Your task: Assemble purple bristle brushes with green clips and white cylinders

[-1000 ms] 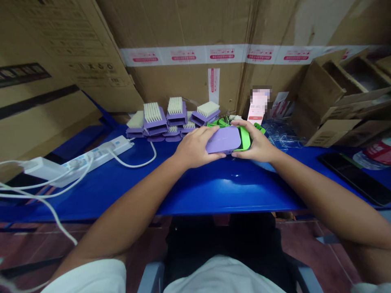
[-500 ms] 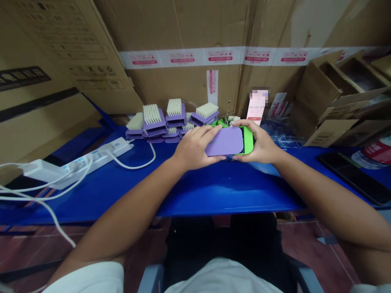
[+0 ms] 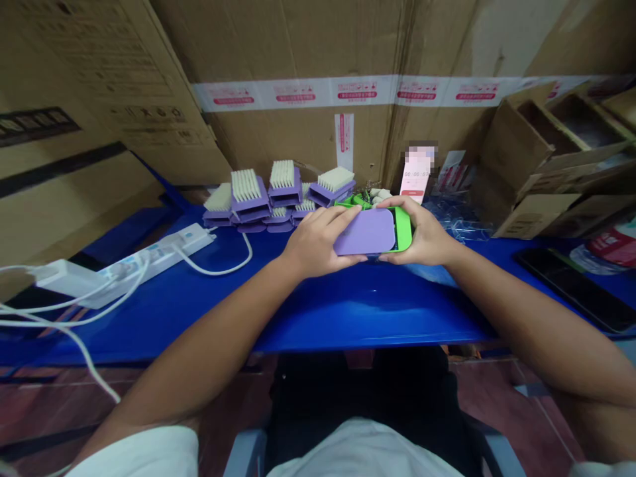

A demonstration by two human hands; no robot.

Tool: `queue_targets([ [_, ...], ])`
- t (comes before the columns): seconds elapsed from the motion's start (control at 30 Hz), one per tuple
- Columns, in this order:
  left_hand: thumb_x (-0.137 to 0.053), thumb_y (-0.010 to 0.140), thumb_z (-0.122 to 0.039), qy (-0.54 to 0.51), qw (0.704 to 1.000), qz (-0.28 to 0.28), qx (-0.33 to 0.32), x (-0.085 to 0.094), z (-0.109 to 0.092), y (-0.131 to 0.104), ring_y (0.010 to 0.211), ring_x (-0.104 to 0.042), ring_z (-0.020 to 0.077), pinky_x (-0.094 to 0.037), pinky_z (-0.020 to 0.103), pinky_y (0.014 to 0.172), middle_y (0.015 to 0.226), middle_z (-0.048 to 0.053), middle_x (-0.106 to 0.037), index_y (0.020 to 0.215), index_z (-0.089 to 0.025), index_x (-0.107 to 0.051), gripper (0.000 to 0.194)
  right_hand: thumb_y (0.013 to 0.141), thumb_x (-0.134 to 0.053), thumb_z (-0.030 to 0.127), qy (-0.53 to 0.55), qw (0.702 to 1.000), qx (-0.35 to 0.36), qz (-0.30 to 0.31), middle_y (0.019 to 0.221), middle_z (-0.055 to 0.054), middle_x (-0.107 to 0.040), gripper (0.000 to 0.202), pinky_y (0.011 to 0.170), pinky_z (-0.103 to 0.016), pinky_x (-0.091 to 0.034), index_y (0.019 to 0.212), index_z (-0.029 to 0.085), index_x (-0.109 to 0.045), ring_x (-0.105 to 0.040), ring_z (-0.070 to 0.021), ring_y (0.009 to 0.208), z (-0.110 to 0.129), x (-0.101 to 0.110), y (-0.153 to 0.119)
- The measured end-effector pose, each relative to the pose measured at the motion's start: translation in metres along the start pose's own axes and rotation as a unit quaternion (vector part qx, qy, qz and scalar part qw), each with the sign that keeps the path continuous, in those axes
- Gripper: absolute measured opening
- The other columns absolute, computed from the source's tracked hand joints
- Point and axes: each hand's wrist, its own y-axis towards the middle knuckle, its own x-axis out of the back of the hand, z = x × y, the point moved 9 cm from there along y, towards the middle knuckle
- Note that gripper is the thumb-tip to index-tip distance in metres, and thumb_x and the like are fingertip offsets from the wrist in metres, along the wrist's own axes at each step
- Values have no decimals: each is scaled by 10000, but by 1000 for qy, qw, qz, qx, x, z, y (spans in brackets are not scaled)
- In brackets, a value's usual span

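Above the blue table, a flat purple plastic piece (image 3: 366,231) with rounded corners lies over a bright green plastic shell (image 3: 404,229). Fingers of my left hand (image 3: 320,241) are wrapped round the left end of the purple piece. The right end of the green shell is gripped by my right hand (image 3: 420,232), thumb below and fingers above. A dark gap shows between the two pieces near the right end. Behind them, partly hidden, are more green parts (image 3: 358,201) and small whitish pieces (image 3: 380,195).
Several purple holders with ribbed cream blocks (image 3: 246,187) are piled at the back left. A white power strip (image 3: 154,262) with cables lies left. A lit phone (image 3: 416,175) leans upright at the back; a dark phone (image 3: 576,288) and cardboard boxes (image 3: 551,149) are right.
Both hands keep the same hold on the purple piece and green shell. The view has shifted very slightly; nothing else has visibly moved.
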Motion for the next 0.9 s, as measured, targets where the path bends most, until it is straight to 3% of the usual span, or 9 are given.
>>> queue_targets([
  [0.17,-832,920,-663,11,1000,-21,-16,-1,0,-2,1408,-680,406,-528,546,1213,1530,215,-703,1654,-133,-542,951,662,-1035,499,-17,999,26,5,1306,-96,-737,865,991,-501,-619,1381,298,-597,-739,-334,1133,-2,-3,0],
  [0.9,-862,912,-638,-1,1000,-14,1,-3,1,-1,1403,-695,390,-553,539,1206,1524,209,-710,1627,-123,-555,933,671,-1046,534,-9,1000,1,16,1443,-137,-702,898,1141,-588,-567,1415,294,-606,-702,-407,1315,-8,-5,-1],
])
